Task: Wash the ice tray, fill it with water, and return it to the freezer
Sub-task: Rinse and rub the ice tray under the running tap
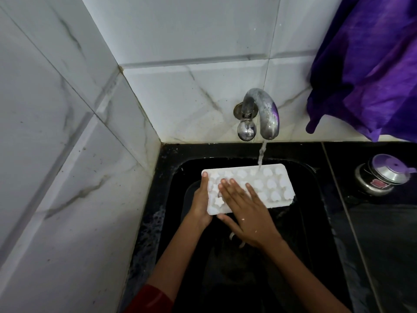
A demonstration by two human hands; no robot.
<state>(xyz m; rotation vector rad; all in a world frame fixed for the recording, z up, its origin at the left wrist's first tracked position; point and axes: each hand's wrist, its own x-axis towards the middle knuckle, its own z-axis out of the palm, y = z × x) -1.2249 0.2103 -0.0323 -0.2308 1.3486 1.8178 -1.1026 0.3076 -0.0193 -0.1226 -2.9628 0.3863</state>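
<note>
nothing here can be read. the only label is a small red label (376, 183) on the side of the steel pot (370, 177), which stands on the black desk (383, 233) at the right. its marks are too small and blurred to make out.

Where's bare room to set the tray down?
Free: black counter right of the sink, nearer than the steel pot. The sink's near end looks bare, but dark. Crowded: under the tap, where left hand and right hand are on the ice tray.
</note>
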